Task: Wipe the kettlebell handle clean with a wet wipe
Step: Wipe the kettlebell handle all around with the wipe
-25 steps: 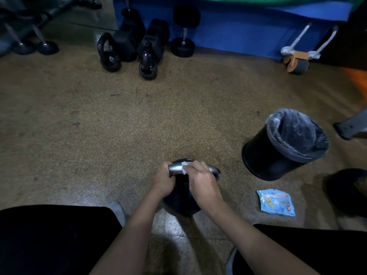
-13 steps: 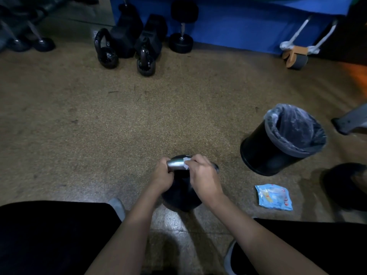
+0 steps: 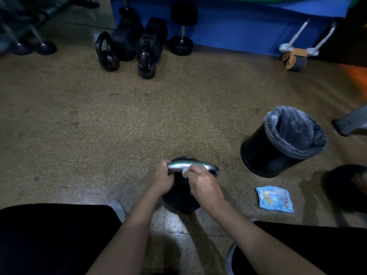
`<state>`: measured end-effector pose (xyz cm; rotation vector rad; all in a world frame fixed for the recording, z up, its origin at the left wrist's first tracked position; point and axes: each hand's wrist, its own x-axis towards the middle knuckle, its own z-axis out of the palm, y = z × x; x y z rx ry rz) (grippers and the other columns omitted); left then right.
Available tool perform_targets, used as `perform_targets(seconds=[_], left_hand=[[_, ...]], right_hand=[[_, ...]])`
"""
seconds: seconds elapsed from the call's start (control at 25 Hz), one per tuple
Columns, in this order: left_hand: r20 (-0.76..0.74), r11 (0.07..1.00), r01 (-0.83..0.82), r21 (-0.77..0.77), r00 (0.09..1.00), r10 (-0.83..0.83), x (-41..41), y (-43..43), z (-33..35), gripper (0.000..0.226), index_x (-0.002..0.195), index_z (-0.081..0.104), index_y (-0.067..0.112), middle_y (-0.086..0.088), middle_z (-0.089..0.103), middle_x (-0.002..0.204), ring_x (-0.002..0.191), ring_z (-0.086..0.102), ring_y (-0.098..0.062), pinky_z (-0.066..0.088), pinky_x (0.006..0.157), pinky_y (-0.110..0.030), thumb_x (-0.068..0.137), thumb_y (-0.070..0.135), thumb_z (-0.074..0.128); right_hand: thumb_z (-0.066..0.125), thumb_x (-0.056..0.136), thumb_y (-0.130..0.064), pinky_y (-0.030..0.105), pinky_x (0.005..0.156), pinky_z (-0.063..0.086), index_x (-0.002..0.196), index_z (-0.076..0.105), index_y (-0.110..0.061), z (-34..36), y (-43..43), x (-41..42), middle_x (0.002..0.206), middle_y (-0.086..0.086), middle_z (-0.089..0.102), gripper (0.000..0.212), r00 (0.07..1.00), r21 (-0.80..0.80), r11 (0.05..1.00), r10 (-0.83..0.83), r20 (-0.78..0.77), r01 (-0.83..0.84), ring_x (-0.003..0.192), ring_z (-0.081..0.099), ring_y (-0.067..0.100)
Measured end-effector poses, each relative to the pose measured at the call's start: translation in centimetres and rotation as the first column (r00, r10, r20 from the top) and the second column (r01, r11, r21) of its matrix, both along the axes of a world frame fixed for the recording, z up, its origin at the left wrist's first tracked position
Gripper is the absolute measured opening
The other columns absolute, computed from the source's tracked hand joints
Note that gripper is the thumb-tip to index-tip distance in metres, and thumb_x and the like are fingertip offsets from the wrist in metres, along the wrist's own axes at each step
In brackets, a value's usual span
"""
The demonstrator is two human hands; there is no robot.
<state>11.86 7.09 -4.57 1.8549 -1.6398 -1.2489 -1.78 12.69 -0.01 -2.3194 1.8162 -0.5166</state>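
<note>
Your bare forearms reach forward and down from the bottom of the view, converging toward the middle. Your left hand (image 3: 163, 180) curls round the left end of the kettlebell handle (image 3: 184, 165). Your right hand (image 3: 205, 184), knuckles up, pinches the wet wipe (image 3: 185, 173) against that handle, just beside your left.

Can see only a white scrap of the wet wipe (image 3: 185, 172) below the curled fingers of the right hand (image 3: 205, 185). Cannot see the left end of the handle (image 3: 184, 165) inside the left hand (image 3: 161, 178), nor much of the kettlebell (image 3: 179, 201) behind both wrists. Cannot read the small print on its top, nor the blurred wipes packet (image 3: 275, 199). Cannot identify the dark shape (image 3: 346, 185) or the grey bar (image 3: 351, 124), both cut by the right edge.
</note>
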Motion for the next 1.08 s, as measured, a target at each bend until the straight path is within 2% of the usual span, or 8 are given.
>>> perform_targets(seconds=[0.16, 0.36, 0.56, 0.72, 0.92, 1.08], left_hand=[[0.005, 1.000, 0.006, -0.017, 1.000, -0.006, 0.0, 0.1, 0.2, 0.037, 0.118, 0.049, 0.010, -0.015, 0.060, 0.113, 0.105, 0.057, -0.030, 0.046, 0.093, -0.037, 0.082, 0.000, 0.051], [0.026, 1.000, 0.021, -0.012, 0.999, -0.021, 0.1, 0.1, -0.1, 0.040, 0.120, 0.048, 0.012, -0.014, 0.059, 0.116, 0.107, 0.056, -0.030, 0.045, 0.095, -0.037, 0.082, 0.001, 0.051], [0.015, 1.000, 0.012, -0.010, 1.000, -0.011, 0.0, 0.1, -0.1, 0.039, 0.120, 0.047, 0.011, -0.015, 0.059, 0.116, 0.108, 0.056, -0.029, 0.043, 0.095, -0.035, 0.082, 0.001, 0.051], [0.000, 1.000, 0.011, -0.005, 1.000, -0.011, 0.0, 0.0, -0.4, 0.039, 0.119, 0.046, 0.011, -0.014, 0.058, 0.115, 0.107, 0.056, -0.029, 0.044, 0.095, -0.038, 0.082, 0.000, 0.050], [-0.012, 1.000, 0.001, -0.017, 1.000, -0.001, -0.1, 0.0, -0.6, 0.038, 0.118, 0.048, 0.010, -0.016, 0.059, 0.115, 0.108, 0.056, -0.031, 0.044, 0.097, -0.040, 0.081, -0.001, 0.050], [-0.003, 1.000, 0.008, -0.020, 1.000, -0.008, 0.0, 0.0, -0.5, 0.038, 0.119, 0.048, 0.010, -0.016, 0.058, 0.117, 0.108, 0.055, -0.030, 0.044, 0.097, -0.040, 0.082, 0.000, 0.049]], right_hand=[[0.065, 0.074, -0.003, 0.028, 0.054, 0.053, 0.087, 0.069, -0.012, 0.2, -0.4, 0.7, 0.081, 0.002, 0.060, 0.017, 0.998, -0.021, 0.999, -0.038, 0.049, 0.039, 0.074, 0.061, 0.019], [0.066, 0.072, 0.002, 0.031, 0.055, 0.054, 0.085, 0.071, -0.012, -0.3, 0.1, -0.1, 0.080, 0.002, 0.060, 0.019, 0.996, -0.017, 0.999, -0.050, 0.068, 0.052, 0.072, 0.060, 0.021], [0.061, 0.073, -0.004, 0.028, 0.055, 0.053, 0.084, 0.070, -0.013, -0.2, 0.1, 0.7, 0.080, 0.001, 0.060, 0.017, 0.999, -0.026, 0.999, -0.027, 0.046, 0.028, 0.071, 0.060, 0.020], [0.066, 0.072, 0.002, 0.027, 0.056, 0.053, 0.087, 0.070, -0.011, 0.2, -0.3, 0.3, 0.083, 0.002, 0.060, 0.020, 0.995, -0.011, 0.998, -0.063, 0.083, 0.064, 0.073, 0.060, 0.020], [0.069, 0.068, -0.001, 0.025, 0.052, 0.052, 0.082, 0.071, -0.013, 0.4, 0.0, 0.6, 0.080, 0.001, 0.061, 0.018, 1.000, 0.007, 1.000, -0.006, 0.020, 0.006, 0.071, 0.062, 0.020], [0.063, 0.076, -0.002, 0.030, 0.059, 0.054, 0.088, 0.071, -0.012, 1.0, -0.9, 0.1, 0.085, 0.003, 0.062, 0.018, 0.996, 0.005, 0.997, -0.072, 0.047, 0.071, 0.076, 0.061, 0.022]])
